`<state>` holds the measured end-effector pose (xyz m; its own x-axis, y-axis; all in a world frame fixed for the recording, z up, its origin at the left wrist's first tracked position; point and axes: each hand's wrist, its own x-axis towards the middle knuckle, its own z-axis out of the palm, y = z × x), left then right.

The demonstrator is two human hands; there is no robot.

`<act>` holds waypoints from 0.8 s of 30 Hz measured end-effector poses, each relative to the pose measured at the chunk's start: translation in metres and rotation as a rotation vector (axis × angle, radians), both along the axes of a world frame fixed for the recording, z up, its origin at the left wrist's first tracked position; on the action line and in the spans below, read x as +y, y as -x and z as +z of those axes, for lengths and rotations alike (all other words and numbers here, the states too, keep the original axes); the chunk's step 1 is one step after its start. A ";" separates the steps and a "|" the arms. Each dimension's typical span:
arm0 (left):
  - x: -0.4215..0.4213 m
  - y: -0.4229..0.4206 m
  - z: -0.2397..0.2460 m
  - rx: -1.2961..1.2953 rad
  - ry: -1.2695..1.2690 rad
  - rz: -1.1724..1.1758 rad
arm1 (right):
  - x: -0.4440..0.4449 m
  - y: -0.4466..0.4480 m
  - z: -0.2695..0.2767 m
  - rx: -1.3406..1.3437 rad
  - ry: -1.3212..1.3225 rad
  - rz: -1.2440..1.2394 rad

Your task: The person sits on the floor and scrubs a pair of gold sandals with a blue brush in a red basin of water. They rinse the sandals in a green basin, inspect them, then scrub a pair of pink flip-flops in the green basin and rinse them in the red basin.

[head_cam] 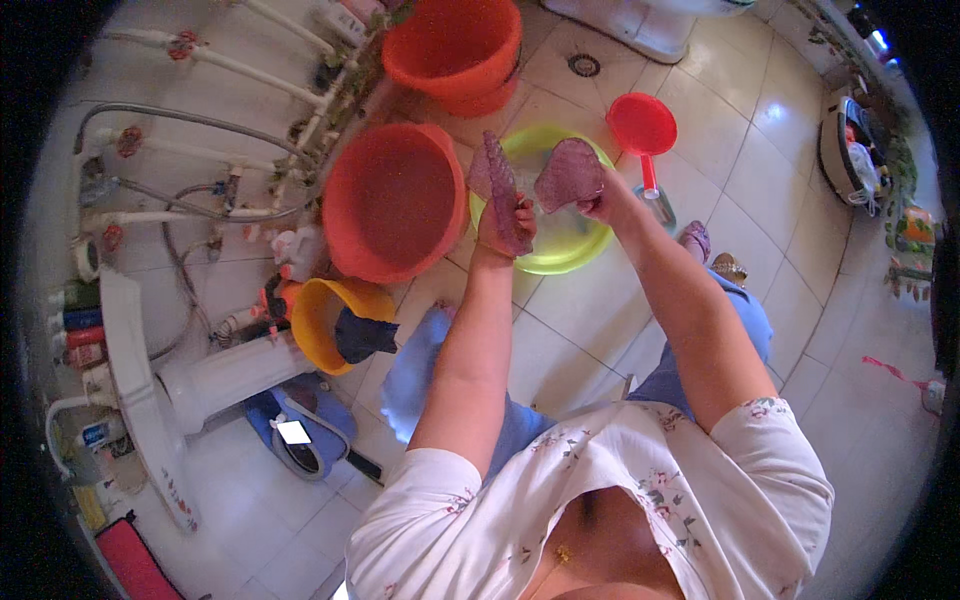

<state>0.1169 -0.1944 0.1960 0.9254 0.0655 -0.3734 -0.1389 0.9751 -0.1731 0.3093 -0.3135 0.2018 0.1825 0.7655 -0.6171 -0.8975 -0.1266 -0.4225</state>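
Note:
Over a yellow-green plastic basin on the tiled floor, my left hand grips a purple, textured item, perhaps a jelly slipper, seen edge-on. My right hand holds a similar purple item, its broad face showing. The two items are apart from each other, both above the basin. The basin seems to hold some water, partly hidden behind my hands. To its left stands a large red-orange tub. A red plastic dipper lies to the right of the basin.
Stacked orange tubs stand at the back near a floor drain. A yellow bucket with dark cloth over its rim is at left, beside a white sink pedestal. Pipes line the left wall. A blue bag lies below.

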 end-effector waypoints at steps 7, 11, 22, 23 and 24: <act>0.017 0.005 0.047 -0.134 -0.435 0.049 | 0.009 0.038 0.110 -0.076 0.055 0.001; -0.010 -0.006 0.099 0.470 -0.588 0.224 | 0.000 0.045 0.138 -0.021 0.043 0.010; -0.007 0.003 0.127 0.646 -1.244 0.359 | -0.004 0.032 0.147 0.084 -0.038 -0.023; -0.005 0.005 0.117 0.644 -1.322 0.373 | -0.002 0.033 0.146 0.100 -0.052 -0.025; -0.006 0.002 0.118 0.635 -1.396 0.382 | -0.003 0.032 0.143 0.114 -0.062 -0.032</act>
<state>0.1146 -0.2004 0.3136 0.4968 0.8587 -0.1263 -0.1014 0.2019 0.9741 0.2772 -0.3164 0.3448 0.1392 0.7977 -0.5867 -0.9432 -0.0737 -0.3241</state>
